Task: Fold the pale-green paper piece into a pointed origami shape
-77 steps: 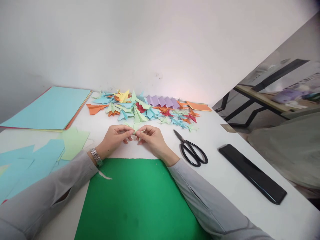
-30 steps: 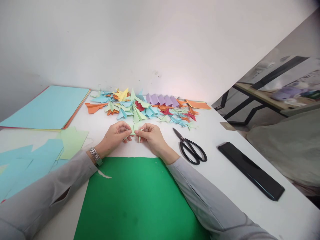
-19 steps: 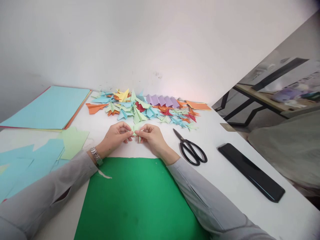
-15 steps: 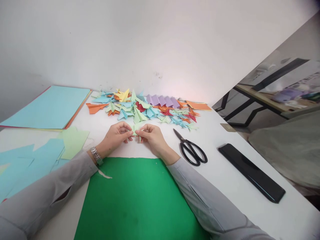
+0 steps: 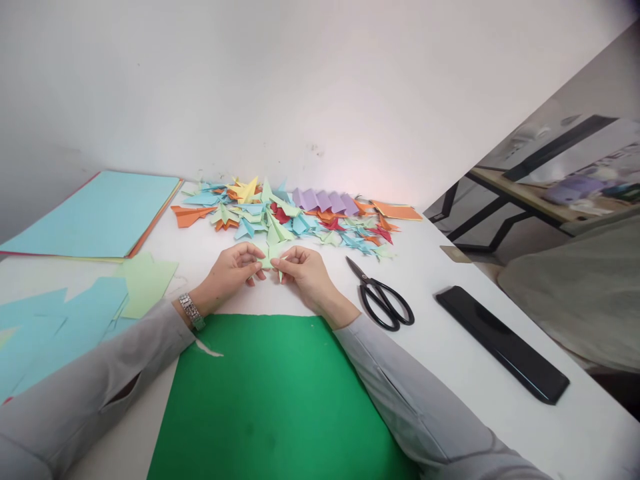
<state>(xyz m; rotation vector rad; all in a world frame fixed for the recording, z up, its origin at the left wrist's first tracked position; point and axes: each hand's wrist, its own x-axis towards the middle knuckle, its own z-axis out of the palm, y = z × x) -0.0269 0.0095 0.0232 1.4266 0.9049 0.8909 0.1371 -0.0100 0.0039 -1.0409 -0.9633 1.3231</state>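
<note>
A small piece of folded light green paper (image 5: 268, 263) is held between my two hands, just above the white table. My left hand (image 5: 234, 268), with a metal watch on the wrist, pinches its left side between thumb and fingers. On the other side, the thumb and fingers of my right hand (image 5: 306, 275) are closed on it. Parts of the paper are hidden behind the fingertips. Right behind it lies a pile of small folded paper planes (image 5: 277, 230) in green, blue, orange, red and yellow. A green sheet (image 5: 280, 393) is spread below my forearms.
Black-handled scissors (image 5: 383, 297) lie right of my right hand, and a long black case (image 5: 503, 343) farther right. A stack of coloured sheets (image 5: 100, 213) and loose blue pieces (image 5: 75, 327) are at left. Folded purple paper (image 5: 325, 201) stands near the wall.
The light green paper has shifted slightly between my fingers, and more of its flat face shows. Both hands stay in nearly the same place.
</note>
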